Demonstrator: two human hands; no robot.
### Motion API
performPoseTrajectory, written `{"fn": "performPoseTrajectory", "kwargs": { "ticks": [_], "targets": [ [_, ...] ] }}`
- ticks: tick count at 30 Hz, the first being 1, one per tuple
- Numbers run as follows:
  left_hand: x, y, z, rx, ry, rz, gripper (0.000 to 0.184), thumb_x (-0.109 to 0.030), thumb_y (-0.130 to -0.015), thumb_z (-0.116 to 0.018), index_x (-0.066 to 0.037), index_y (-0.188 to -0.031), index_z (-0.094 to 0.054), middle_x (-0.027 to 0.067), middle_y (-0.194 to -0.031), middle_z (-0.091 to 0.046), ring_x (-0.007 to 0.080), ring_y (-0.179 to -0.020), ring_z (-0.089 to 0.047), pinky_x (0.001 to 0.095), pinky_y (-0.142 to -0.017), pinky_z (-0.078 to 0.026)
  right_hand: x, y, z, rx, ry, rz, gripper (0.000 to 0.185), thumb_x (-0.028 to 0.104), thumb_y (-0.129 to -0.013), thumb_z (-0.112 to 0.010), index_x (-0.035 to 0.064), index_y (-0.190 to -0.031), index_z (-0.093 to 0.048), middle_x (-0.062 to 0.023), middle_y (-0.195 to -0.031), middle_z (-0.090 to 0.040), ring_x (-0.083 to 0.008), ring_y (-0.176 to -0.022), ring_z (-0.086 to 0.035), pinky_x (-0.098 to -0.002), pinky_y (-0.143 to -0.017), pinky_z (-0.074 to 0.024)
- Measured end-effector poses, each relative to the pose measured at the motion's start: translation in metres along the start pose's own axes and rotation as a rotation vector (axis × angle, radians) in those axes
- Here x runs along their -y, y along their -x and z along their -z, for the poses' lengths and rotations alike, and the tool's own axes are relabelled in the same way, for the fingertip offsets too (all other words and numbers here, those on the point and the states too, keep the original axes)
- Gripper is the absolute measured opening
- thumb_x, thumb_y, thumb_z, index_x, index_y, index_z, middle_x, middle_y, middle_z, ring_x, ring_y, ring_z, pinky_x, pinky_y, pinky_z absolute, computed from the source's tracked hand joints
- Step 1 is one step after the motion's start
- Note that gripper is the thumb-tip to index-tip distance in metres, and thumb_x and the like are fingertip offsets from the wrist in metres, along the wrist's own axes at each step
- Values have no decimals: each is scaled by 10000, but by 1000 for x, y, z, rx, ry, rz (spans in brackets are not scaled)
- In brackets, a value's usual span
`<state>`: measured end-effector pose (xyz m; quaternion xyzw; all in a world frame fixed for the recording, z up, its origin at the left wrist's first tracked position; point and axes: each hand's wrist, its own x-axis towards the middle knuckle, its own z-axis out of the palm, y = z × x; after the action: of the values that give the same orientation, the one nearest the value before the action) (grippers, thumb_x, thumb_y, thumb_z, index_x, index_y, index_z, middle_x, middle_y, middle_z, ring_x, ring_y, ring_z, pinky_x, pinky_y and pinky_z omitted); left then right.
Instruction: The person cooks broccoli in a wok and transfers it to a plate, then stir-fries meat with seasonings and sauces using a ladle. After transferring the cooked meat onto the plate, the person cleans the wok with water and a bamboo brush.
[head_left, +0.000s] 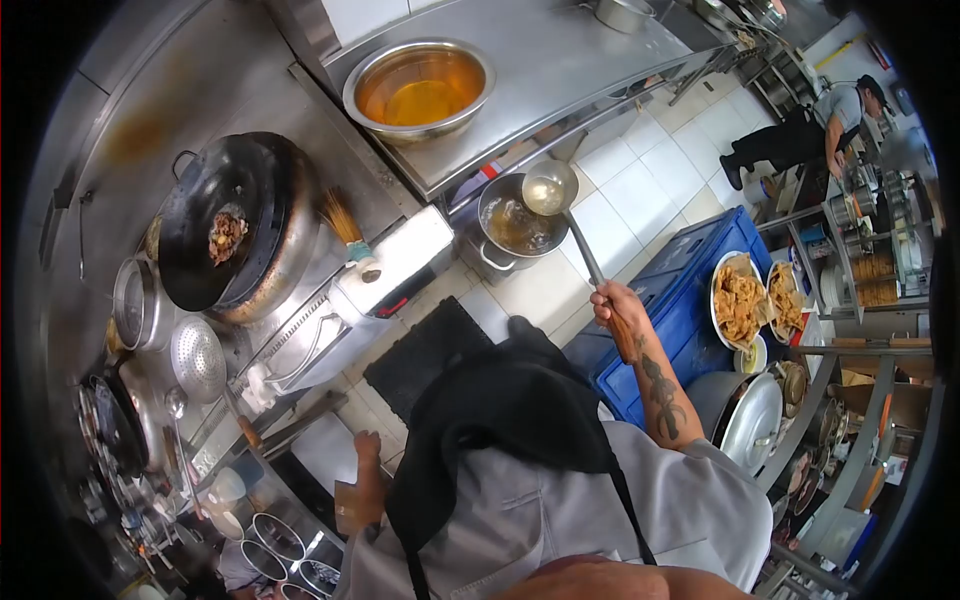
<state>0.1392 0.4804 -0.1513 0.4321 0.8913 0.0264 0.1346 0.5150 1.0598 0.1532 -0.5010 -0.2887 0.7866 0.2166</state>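
My right hand [620, 305] is closed around the wooden handle of a ladle [549, 188]. The ladle's metal bowl, with pale liquid in it, hangs over the rim of a metal pot [497, 262] that holds brownish liquid. My left hand [368, 443] is low at my side, near the stove's front edge. Its fingers look curled, and nothing shows in them. On the stove to the left, a dark wok [178, 240] contains a small heap of browned food [228, 238].
A steel bowl [420, 130] of amber liquid stands on the steel counter. A bamboo brush [345, 222] and a perforated skimmer [198, 360] lie by the wok. Right of me are a blue chest [640, 340] and plates of fried food [738, 300]. A co-worker [815, 130] bends over a far counter.
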Motion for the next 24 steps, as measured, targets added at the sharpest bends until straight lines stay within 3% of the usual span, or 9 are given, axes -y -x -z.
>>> {"fn": "performPoseTrajectory", "kwargs": {
  "ticks": [1, 2, 8, 11, 14, 16, 19, 21, 24],
  "targets": [
    [13, -6, 12, 96, -131, -133, 208, -126, -754, -584, 78, -716, -586, 172, -703, -628, 255, -572, -567, 405, -537, -439, -2, 3, -5, -13, 4, 7, 58, 142, -937, -509, 87, -939, -493, -16, -704, -531, -82, -449, -447, -241, -409, -348],
    [3, -15, 36, 261, 489, 395, 205, -105, -754, -578, 92, -802, -609, 190, -733, -623, 246, -613, -590, 372, -546, -455, -3, 7, -10, -25, 8, 15, 58, 142, -939, -505, 87, -934, -491, -17, -705, -531, -84, -447, -449, -241, -406, -346],
    [-17, -37, 46, 144, 695, 584, 274, -111, -759, -577, 89, -941, -624, 228, -806, -651, 274, -706, -641, 378, -640, -506, -6, 3, 3, 29, 77, 8, 83, 133, -937, -498, 75, -995, -509, -20, -706, -534, -88, -443, -454, -237, -398, -342],
    [-3, -49, -6, -71, 81, 18, 323, -158, -775, -588, 87, -982, -627, 264, -921, -665, 386, -833, -649, 449, -773, -508, -3, 16, -2, -2, 50, 6, 158, 126, -916, -509, 62, -1060, -526, -7, -703, -514, -86, -483, -448, -242, -452, -362],
    [-93, -74, 72, 29, 324, 379, 338, -213, -811, -593, 68, -993, -639, 275, -1032, -648, 451, -972, -600, 485, -888, -470, 9, 31, -9, 5, -58, -31, 176, 134, -906, -517, 69, -1069, -533, 5, -704, -503, -79, -499, -437, -242, -477, -363],
    [-122, -101, 98, 129, 401, 264, 336, -239, -842, -591, 54, -995, -650, 282, -1093, -625, 442, -1005, -591, 464, -910, -472, 15, 41, -10, -21, -111, -62, 199, 145, -925, -499, 61, -1102, -528, 18, -698, -481, -68, -472, -413, -237, -455, -356],
    [-129, -149, 39, -50, 336, -56, 369, -265, -869, -593, 68, -1025, -629, 275, -1105, -615, 429, -1047, -577, 473, -925, -465, 26, 63, -15, -40, -147, -97, 282, 162, -968, -458, 27, -1210, -508, 37, -684, -432, -49, -422, -370, -226, -406, -344],
    [-187, -192, 84, -74, 454, -91, 483, -223, -854, -634, 71, -1216, -507, 279, -1109, -607, 419, -1055, -577, 460, -927, -468, 45, 93, -29, 67, -172, -129, 329, 173, -977, -453, 16, -1264, -491, 39, -683, -420, -44, -422, -362, -215, -394, -330],
    [-218, -242, 111, 12, 393, -137, 470, -205, -854, -621, 80, -1213, -515, 268, -1221, -561, 411, -1142, -534, 453, -997, -422, 64, 135, -58, 107, -197, -133, 408, 174, -988, -433, -20, -1347, -418, 26, -712, -430, -40, -421, -393, -214, -362, -321]
  ]
}}
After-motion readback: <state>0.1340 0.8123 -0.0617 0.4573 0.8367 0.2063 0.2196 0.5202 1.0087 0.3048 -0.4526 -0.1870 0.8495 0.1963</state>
